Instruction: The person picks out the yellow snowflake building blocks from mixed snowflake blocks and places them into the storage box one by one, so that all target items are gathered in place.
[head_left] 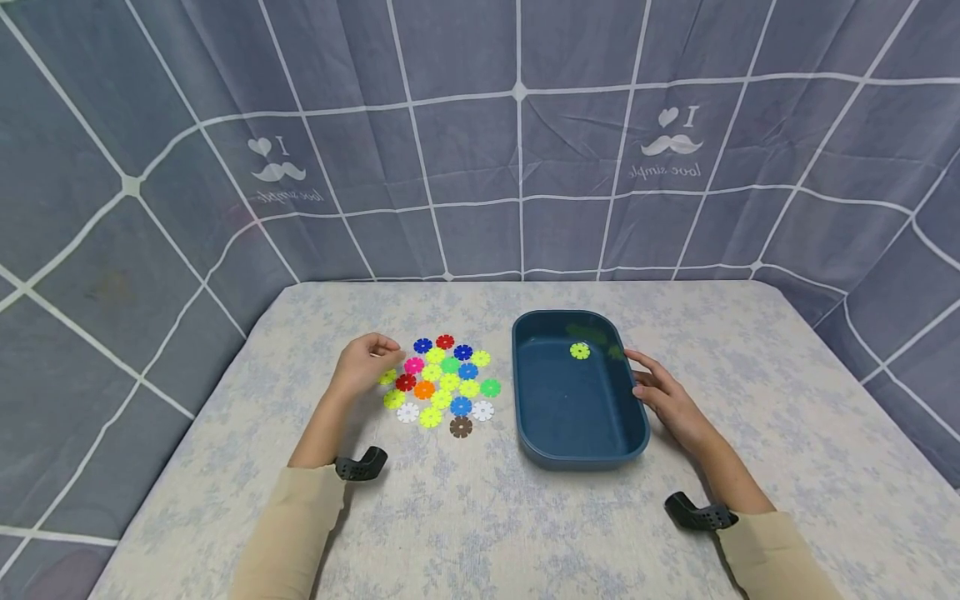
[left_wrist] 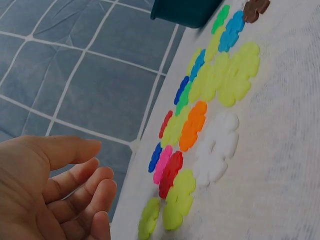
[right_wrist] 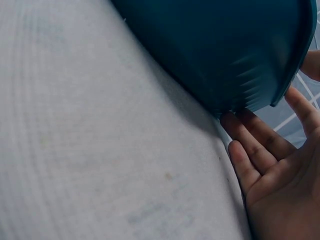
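Note:
Many flat flower-shaped discs (head_left: 424,389) in several colours lie spread on the cloth left of the blue bin (head_left: 577,408). One yellow-green disc (head_left: 580,351) is inside the bin. My left hand (head_left: 365,364) hovers by the left edge of the discs; in the left wrist view the hand (left_wrist: 65,195) has loosely bent fingers with nothing between them, and the white disc (left_wrist: 217,150) lies apart from it. My right hand (head_left: 675,408) touches the bin's right side. The right wrist view shows that hand (right_wrist: 282,170) with extended fingertips against the bin's outer wall (right_wrist: 220,55).
A pale patterned cloth (head_left: 495,525) covers the table. Behind its far edge hangs a grey-blue curtain (head_left: 465,167) with white lines, which continues along both sides. Each wrist carries a black mount, the left one (head_left: 362,464) low over the cloth.

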